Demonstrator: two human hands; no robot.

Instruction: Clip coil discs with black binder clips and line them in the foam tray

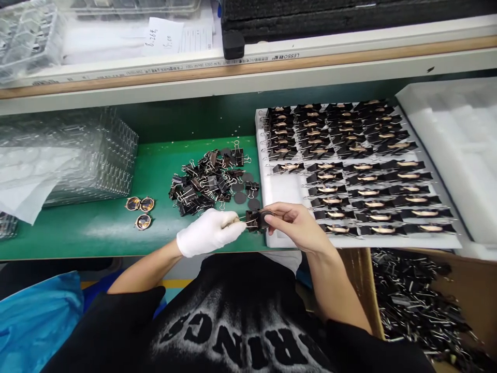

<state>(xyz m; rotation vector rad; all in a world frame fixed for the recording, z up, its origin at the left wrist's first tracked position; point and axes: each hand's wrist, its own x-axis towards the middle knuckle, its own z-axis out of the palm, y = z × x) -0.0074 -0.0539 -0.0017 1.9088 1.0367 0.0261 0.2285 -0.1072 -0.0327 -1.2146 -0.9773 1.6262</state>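
My left hand [209, 231], in a white glove, pinches the wire handles of a black binder clip [252, 220] above the table's front edge. My bare right hand [297, 224] grips a round piece with a dark disc face [265, 218] at the clip's other side. Behind my hands lies a heap of black binder clips [209, 181], with loose dark discs [239, 197] at its right. On the right, a white foam tray [281, 194] holds rows of clips clamped on gold-edged pieces [367, 192]. Several round gold-rimmed pieces [143, 221] lie on the green surface at left.
Stacked clear plastic trays [93, 171] stand at the left, with a white sheet over them. A shelf edge [248, 72] crosses behind the table. More white foam [462, 155] lies at far right, above a box of many binder clips [419, 300].
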